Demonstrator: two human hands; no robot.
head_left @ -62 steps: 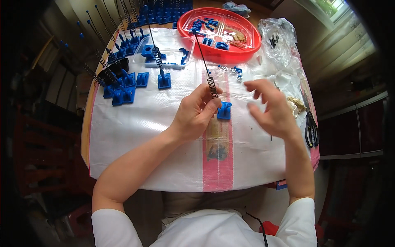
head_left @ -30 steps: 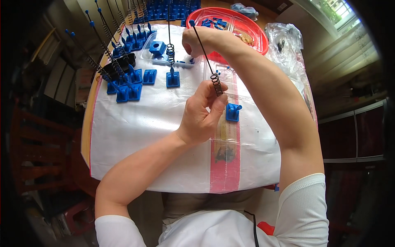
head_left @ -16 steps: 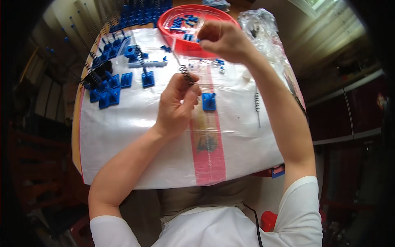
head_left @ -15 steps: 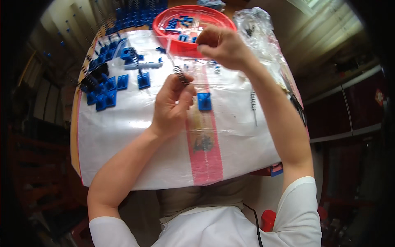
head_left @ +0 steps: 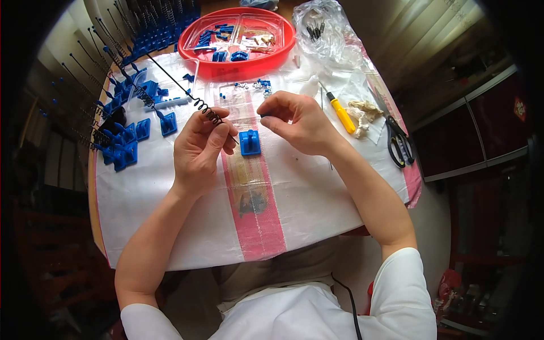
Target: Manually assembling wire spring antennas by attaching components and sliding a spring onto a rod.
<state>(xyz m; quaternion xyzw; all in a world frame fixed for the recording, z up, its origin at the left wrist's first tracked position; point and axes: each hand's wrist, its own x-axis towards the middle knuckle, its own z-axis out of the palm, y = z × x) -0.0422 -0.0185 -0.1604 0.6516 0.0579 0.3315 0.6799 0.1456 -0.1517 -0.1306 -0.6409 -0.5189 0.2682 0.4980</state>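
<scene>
My left hand is closed round a black wire with a coiled spring section. One long straight end slants up and away to the left; a short end shows below my fingers. To the right, my right hand pinches a tiny dark blue piece, mostly covered by the fingertips. The two hands are apart. Between and just below them lies a square blue plastic base with a raised middle part. A similar blue base with a coiled wire standing in it is left of my left hand.
Behind my hands stands a red basin holding blue parts. Small white and blue pieces lie before it. At the right are a yellow-handled screwdriver, black-handled scissors and a clear plastic bag. Several blue bases crowd the left edge.
My right hand has come down from beside the red basin to near my left hand, bringing a tiny blue piece. The left hand keeps the coiled wire. The whole view has shifted.
</scene>
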